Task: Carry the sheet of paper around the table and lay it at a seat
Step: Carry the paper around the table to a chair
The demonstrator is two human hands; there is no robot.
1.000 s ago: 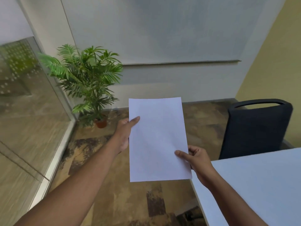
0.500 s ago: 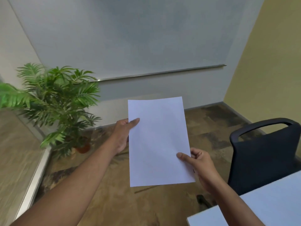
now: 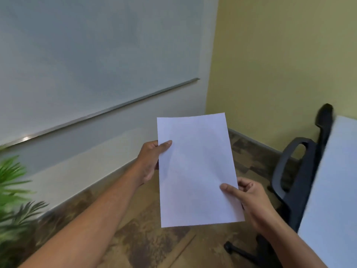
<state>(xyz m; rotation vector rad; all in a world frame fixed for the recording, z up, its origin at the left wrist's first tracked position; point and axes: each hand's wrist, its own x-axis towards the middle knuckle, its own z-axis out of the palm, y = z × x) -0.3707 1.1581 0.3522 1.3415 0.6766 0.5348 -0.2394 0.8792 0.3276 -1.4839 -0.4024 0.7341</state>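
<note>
Two hands, the left hand [image 3: 149, 161] and right hand [image 3: 249, 200], pinch the paper [image 3: 197, 171]; bumping the chair [image 3: 295, 180] could bend it.

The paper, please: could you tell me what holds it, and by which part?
Both hands hold the paper: the left hand pinches its left edge, and the right hand pinches its right edge, lower down.

Sheet of paper [image 3: 197, 171] between both hands; plant [image 3: 13, 192] far left; chair [image 3: 297, 171] against table [image 3: 336, 190] right
</note>
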